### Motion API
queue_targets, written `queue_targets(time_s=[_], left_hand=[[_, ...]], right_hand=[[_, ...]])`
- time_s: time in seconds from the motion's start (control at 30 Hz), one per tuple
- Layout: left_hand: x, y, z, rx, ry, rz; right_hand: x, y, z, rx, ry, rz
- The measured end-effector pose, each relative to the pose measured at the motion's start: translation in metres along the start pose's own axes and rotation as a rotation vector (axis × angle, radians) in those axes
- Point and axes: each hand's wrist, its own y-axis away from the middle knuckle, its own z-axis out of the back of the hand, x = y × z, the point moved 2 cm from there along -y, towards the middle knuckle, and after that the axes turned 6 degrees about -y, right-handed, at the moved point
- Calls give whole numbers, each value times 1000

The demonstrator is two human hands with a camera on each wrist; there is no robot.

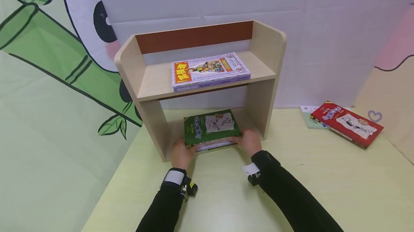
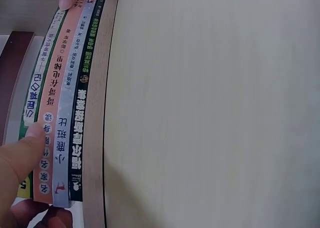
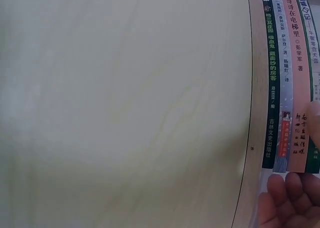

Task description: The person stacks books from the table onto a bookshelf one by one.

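A stack of books lies flat on the lower board of a small wooden bookshelf [image 1: 152, 124]. On top is a green book [image 1: 211, 127]; below it show a pink spine [image 2: 57, 73], a light blue spine [image 2: 62, 133] and a black spine [image 2: 80, 123]. My left hand [image 1: 182, 154] holds the stack's left end, thumb on the spines near the green and pink books, fingers bent at the end. At the right end, my right hand [image 1: 251, 142] has its thumb on the green book's spine and its fingers [image 3: 290, 198] curled against the stack's end.
Purple-and-white books [image 1: 210, 67] lie on the shelf's upper board. To the right on the table [image 1: 291, 189], a red book [image 1: 349, 124] overlaps a pale green book [image 1: 312, 118]. A printed cloth [image 1: 323, 45] hangs behind the shelf.
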Motion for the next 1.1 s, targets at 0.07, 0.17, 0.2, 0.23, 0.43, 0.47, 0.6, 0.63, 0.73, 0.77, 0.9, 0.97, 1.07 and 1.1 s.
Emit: queue_targets(time_s=[0.07,0.17,0.2,0.23,0.43,0.47,0.6,0.63,0.73,0.77,0.9,0.97,1.07,1.1], left_hand=[[0,0,0,-7,10,3],[-1,1,-2,-2,22,1],[-2,2,-4,4,30,-5],[-3,2,-5,10,36,-9],[-4,3,-13,49,57,-32],[-4,3,-14,55,59,-40],[0,5,-14,125,103,-63],[2,6,-12,155,126,-62],[6,10,-1,234,170,-44],[6,12,4,252,191,-31],[0,16,24,251,227,-33],[-6,19,29,244,256,-58],[-16,25,31,243,268,-110],[-19,27,29,247,275,-125]], right_hand=[[1,0,0,-6,-4,4],[-1,1,1,-6,-11,12],[-4,2,2,-5,-13,11],[-6,2,3,-5,-15,10],[-18,4,5,-14,-10,-5],[-21,4,5,-13,-11,-2],[-28,8,12,71,-105,10],[-30,10,16,106,-137,9],[-37,16,34,207,-190,11],[-41,18,42,232,-197,6],[-65,23,74,282,-198,-80],[-80,25,91,296,-207,-163],[-105,31,118,303,-196,-262],[-112,33,127,303,-181,-285]])
